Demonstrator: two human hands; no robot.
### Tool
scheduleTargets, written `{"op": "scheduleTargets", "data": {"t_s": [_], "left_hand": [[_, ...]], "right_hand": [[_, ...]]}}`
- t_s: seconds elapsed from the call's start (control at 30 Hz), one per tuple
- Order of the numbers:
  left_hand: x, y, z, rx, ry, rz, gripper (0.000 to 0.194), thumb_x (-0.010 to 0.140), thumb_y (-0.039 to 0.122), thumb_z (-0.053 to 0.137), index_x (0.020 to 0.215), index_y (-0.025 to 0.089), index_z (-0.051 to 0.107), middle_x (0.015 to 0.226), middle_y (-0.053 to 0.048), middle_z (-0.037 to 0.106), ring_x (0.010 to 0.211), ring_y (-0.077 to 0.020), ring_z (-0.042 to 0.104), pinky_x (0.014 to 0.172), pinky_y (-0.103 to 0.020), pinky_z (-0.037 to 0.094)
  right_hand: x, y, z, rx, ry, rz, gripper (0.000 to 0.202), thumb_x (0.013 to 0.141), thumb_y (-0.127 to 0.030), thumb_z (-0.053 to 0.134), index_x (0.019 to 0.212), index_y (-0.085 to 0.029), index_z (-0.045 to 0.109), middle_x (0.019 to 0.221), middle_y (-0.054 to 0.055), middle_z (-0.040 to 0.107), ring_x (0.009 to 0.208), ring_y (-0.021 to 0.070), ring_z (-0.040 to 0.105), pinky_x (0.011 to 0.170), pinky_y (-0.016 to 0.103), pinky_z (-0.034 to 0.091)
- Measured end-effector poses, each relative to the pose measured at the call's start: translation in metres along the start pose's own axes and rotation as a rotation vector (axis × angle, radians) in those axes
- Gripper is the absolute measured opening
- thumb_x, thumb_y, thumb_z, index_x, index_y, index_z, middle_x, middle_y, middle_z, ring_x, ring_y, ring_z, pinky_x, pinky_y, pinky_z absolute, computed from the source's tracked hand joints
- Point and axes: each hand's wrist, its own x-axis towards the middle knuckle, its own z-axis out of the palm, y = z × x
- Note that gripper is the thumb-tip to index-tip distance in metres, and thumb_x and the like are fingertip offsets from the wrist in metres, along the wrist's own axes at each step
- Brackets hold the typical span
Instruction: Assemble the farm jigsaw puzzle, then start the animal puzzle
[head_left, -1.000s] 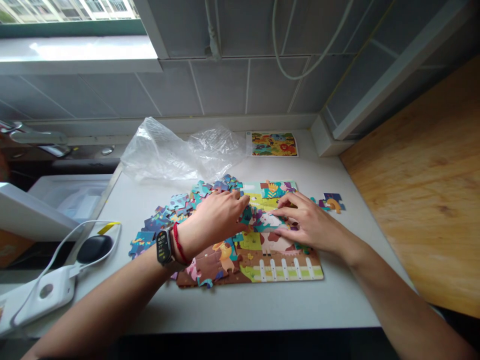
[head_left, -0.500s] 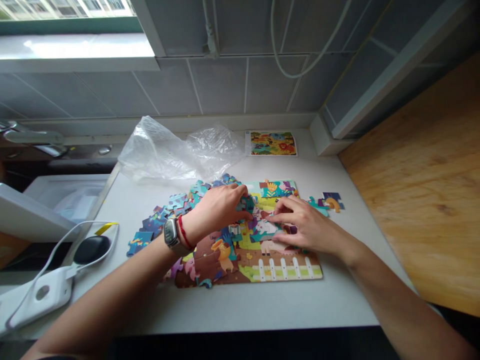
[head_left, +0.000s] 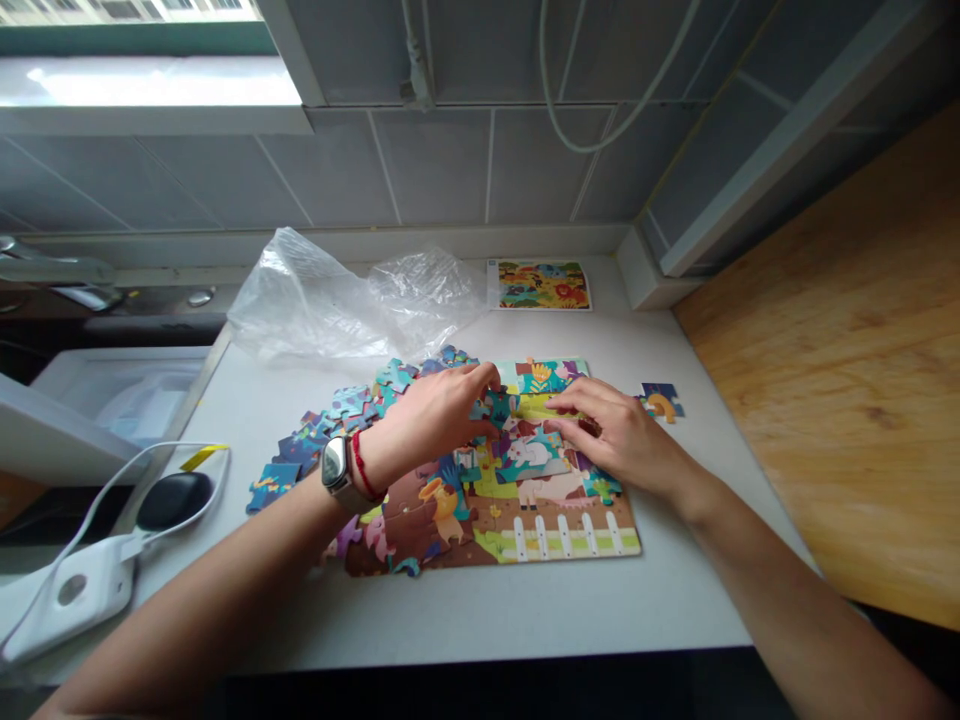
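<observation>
My left hand (head_left: 439, 405), with a watch (head_left: 335, 462) and a red cord on its wrist, curls over the puzzle's upper middle. Between its thumb and fingers is a teal puzzle piece (head_left: 498, 408). To the right, my right hand (head_left: 619, 430) hovers low over the puzzle, fingers stretched and thumb apart, with no piece seen in them. Left of it lies a joined patch with a white rabbit (head_left: 529, 452), on the farm-scene jigsaw puzzle (head_left: 574, 545). What is under my right palm is hidden.
Loose puzzle pieces (head_left: 304, 445) are heaped to the left, and a dark blue piece (head_left: 661, 400) lies at right. Behind are a clear plastic bag (head_left: 315, 300) and a picture card (head_left: 541, 285). A power strip (head_left: 71, 595) with a cable stands at left, a wooden panel (head_left: 840, 380) at right.
My right hand has drawn back slightly to the right, away from the rabbit patch, and its fingers have straightened. My left hand has stayed nearly in place over the teal piece.
</observation>
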Motion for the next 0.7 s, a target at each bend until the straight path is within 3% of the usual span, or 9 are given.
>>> {"op": "scheduleTargets", "data": {"t_s": [0.2, 0.4, 0.5, 0.6, 0.7], "left_hand": [[0.003, 0.000, 0.001, -0.087, -0.031, -0.072, 0.040, 0.092, 0.035, 0.076, 0.128, 0.023, 0.064, 0.095, -0.005, 0.077, 0.081, -0.0219, 0.072, 0.064, -0.031, 0.047], [0.002, 0.006, -0.008, -0.188, 0.009, -0.084, 0.022, 0.094, 0.030, 0.072, 0.114, 0.021, 0.069, 0.094, -0.004, 0.078, 0.078, -0.0174, 0.071, 0.065, -0.030, 0.047], [-0.001, 0.006, -0.017, -0.159, -0.016, -0.129, 0.018, 0.093, 0.030, 0.074, 0.108, 0.021, 0.071, 0.090, -0.003, 0.079, 0.077, -0.0176, 0.072, 0.066, -0.030, 0.049], [-0.004, 0.003, -0.024, -0.171, -0.040, -0.161, 0.019, 0.092, 0.031, 0.073, 0.109, 0.023, 0.071, 0.089, -0.002, 0.080, 0.073, -0.0167, 0.072, 0.063, -0.028, 0.048], [-0.006, 0.001, -0.027, -0.185, -0.070, -0.162, 0.026, 0.091, 0.030, 0.073, 0.116, 0.025, 0.072, 0.089, -0.001, 0.081, 0.072, -0.0167, 0.073, 0.062, -0.027, 0.048]], "right_hand": [[0.001, -0.001, -0.002, -0.014, -0.021, 0.016, 0.016, 0.104, -0.024, 0.063, 0.111, -0.022, 0.077, 0.109, 0.010, 0.076, 0.102, 0.0249, 0.074, 0.090, 0.042, 0.063], [0.000, -0.002, -0.001, 0.014, -0.051, 0.007, 0.019, 0.105, -0.023, 0.060, 0.116, -0.022, 0.076, 0.110, 0.010, 0.075, 0.102, 0.0237, 0.073, 0.091, 0.041, 0.061], [-0.001, -0.003, -0.001, 0.035, -0.141, -0.031, 0.024, 0.100, -0.029, 0.070, 0.123, -0.022, 0.075, 0.113, 0.010, 0.072, 0.106, 0.0255, 0.071, 0.093, 0.043, 0.061], [0.000, -0.005, -0.001, 0.032, -0.225, -0.099, 0.045, 0.089, -0.036, 0.085, 0.131, -0.025, 0.073, 0.118, 0.009, 0.070, 0.110, 0.0277, 0.068, 0.095, 0.046, 0.061], [0.000, -0.008, 0.001, -0.014, -0.240, -0.122, 0.049, 0.086, -0.033, 0.090, 0.131, -0.024, 0.073, 0.117, 0.010, 0.069, 0.109, 0.0285, 0.067, 0.095, 0.048, 0.060]]}}
